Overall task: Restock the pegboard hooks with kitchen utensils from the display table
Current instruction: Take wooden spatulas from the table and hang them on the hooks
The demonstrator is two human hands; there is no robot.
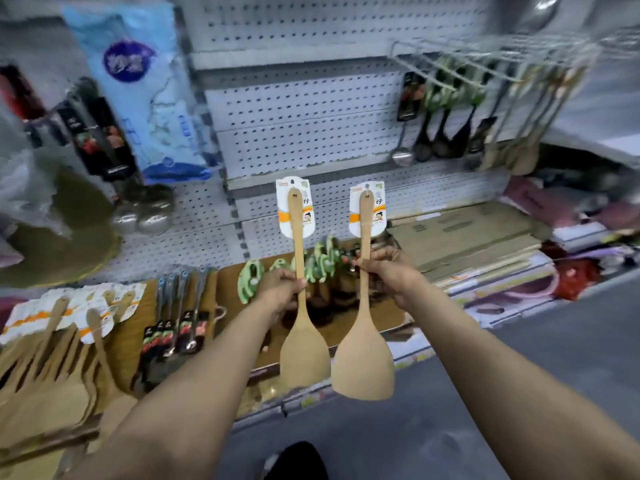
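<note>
I hold two wooden spatulas upright, blades down, each with a white and orange card tag at the handle top. My left hand (282, 289) grips the handle of the left spatula (303, 355). My right hand (388, 271) grips the handle of the right spatula (362, 362). Both hang in front of the white pegboard (304, 109), above the display table (353, 327). Metal hooks (440, 76) at the upper right carry black ladles (446, 136) and wooden utensils (526, 147).
On the table lie a pile of wooden spatulas (52, 368), steel utensils with dark cards (176, 323) and green-handled tools (318, 265). A blue package (145, 95) hangs at upper left. Flat boards (467, 237) are stacked to the right. Grey floor (519, 358) runs along the table.
</note>
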